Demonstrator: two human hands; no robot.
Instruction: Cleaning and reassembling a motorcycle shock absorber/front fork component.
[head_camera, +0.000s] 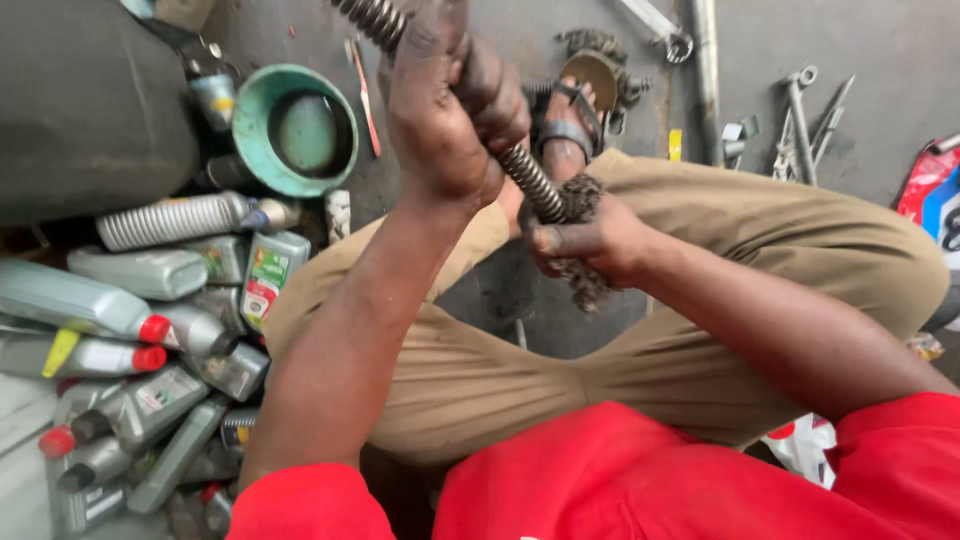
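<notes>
Spring (530, 180), coiled and greasy, is gripped near its upper part by the left hand (440, 110), fist closed around it, above the crossed legs. A dirty rag (580, 240) is pressed around its lower coils by the right hand (590, 240), fingers closed. Wiping appears to be in hand; the next stroke likely calls for a firm hold above. Bottles (140, 330) lie beside a funnel (295, 130).

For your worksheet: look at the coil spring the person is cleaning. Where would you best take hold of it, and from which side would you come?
Grip the coil spring on its upper stretch, where the left hand already wraps it, coming from the side across its axis. It slants from upper left to lower right, and its ridged round coils suit a wrapping grip. The lower end is taken by the right hand and a dirty rag.
</notes>
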